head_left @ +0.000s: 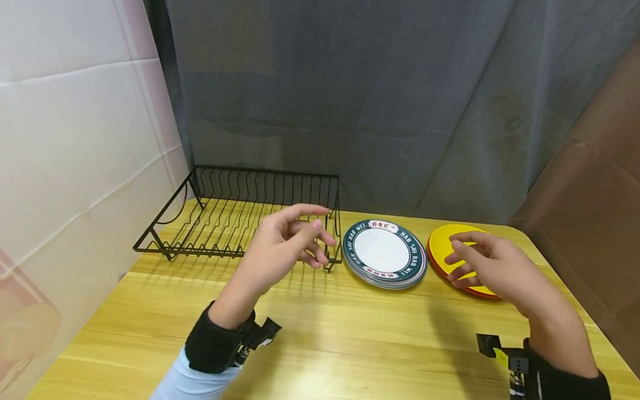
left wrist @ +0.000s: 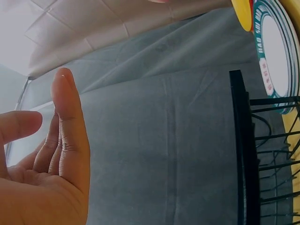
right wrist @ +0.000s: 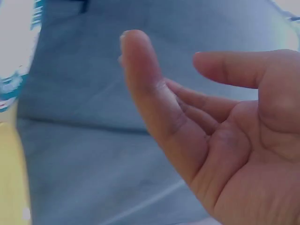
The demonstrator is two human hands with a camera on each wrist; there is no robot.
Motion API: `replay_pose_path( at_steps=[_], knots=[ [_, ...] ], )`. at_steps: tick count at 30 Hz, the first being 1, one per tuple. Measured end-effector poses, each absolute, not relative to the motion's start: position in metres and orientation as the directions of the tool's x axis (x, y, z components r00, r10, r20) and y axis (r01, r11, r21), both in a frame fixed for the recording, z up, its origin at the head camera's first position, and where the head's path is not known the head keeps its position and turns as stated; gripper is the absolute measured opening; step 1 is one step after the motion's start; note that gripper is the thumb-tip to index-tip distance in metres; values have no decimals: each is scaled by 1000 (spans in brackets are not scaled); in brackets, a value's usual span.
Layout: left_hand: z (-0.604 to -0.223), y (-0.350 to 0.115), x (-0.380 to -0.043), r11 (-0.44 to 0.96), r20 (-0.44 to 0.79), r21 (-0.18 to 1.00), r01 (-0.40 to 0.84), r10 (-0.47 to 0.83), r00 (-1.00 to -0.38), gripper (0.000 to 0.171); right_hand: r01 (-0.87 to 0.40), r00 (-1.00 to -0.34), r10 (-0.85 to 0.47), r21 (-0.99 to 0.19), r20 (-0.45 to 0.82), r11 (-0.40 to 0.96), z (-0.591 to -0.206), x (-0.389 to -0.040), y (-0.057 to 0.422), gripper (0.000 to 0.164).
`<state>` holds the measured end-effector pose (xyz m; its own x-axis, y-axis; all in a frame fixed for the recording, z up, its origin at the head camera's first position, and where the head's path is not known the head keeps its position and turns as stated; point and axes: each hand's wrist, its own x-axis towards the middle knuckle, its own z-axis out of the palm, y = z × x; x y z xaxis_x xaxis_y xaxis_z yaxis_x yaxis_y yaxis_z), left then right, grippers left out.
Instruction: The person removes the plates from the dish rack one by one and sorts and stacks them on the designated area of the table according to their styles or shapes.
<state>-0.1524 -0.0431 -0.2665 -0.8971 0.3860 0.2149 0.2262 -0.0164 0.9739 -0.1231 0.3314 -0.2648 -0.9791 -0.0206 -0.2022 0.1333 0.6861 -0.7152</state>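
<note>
My left hand (head_left: 285, 244) hovers before the right end of a black wire dish rack (head_left: 240, 211), fingers loosely bent and the thumb apart from them, holding nothing. Right of the rack lies a stack of plates (head_left: 385, 250), the top one white with a dark green lettered rim. Yellow and red plates (head_left: 445, 244) are stacked beside it, the top one yellow. My right hand (head_left: 495, 266) overlaps the yellow plate in the head view, its fingers relaxed. Nothing shows between thumb and fingers in the right wrist view. The rack's slots hold no plates.
Everything stands on a wood-grain table (head_left: 340, 333). A grey cloth (head_left: 325, 100) hangs behind it, a white sheet (head_left: 80, 139) is at the left and a brown covering (head_left: 600, 183) at the right. The two plate stacks sit close together.
</note>
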Motion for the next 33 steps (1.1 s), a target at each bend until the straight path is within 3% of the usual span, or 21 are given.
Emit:
replay_pose_path(
  at_steps=[5, 12, 24, 30, 33],
  knots=[
    [-261, -48, -145, -5, 263, 960, 281, 375, -889, 28, -23, -1000, -19, -693, 14, 721, -245, -90, 320, 45],
    [-251, -58, -134, 17, 357, 922, 387, 351, -866, 25, -208, -962, -22, -679, 272, 704, -238, -66, 318, 28],
    [-254, -63, -136, 56, 387, 905, 422, 304, -871, 23, -163, -975, -3, -706, 222, 689, -238, -77, 304, 24],
    [-268, -52, -134, 45, 529, 822, 568, 310, -790, 20, -193, -973, -29, -747, 227, 636, -247, -81, 281, 22],
    [-278, -49, -132, 126, 576, 764, 633, 311, -756, 19, -182, -971, -14, -705, 237, 685, -253, -82, 265, 23]
  ],
)
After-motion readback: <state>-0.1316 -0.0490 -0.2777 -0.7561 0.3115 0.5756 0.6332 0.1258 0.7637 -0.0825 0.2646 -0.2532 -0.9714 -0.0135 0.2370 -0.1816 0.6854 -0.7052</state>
